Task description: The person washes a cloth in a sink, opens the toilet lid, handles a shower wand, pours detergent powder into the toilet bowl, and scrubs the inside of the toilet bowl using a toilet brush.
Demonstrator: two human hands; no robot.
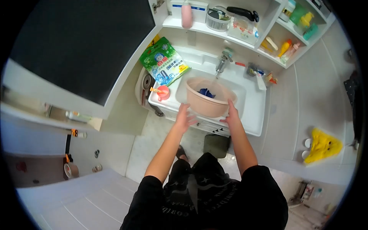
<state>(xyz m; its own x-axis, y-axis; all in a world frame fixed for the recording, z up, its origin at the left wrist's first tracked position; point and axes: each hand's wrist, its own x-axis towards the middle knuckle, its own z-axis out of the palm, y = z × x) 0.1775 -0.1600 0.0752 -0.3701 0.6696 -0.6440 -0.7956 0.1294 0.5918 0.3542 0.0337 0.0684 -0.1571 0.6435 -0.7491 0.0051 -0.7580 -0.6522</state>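
A pink plastic basin (207, 106) stands tilted slightly in the white sink (249, 111), beneath the faucet (221, 65). Dark blue cloth (206, 92) lies inside it, and a stream seems to run from the spout into it. My left hand (184, 118) is by the basin's near left side, fingers spread, holding nothing. On the near right side, my right hand (231, 114) has its thumb up by the rim and its other fingers stretched out low against or beside the wall; whether it touches is hard to tell.
A green detergent bag (163, 61) and a coral cup (163, 92) stand on the sink's left ledge. An open cabinet door (111, 92) juts in from the left. Shelves with bottles and a pink bottle (186, 16) hang above. Small items (256, 71) lie right of the faucet.
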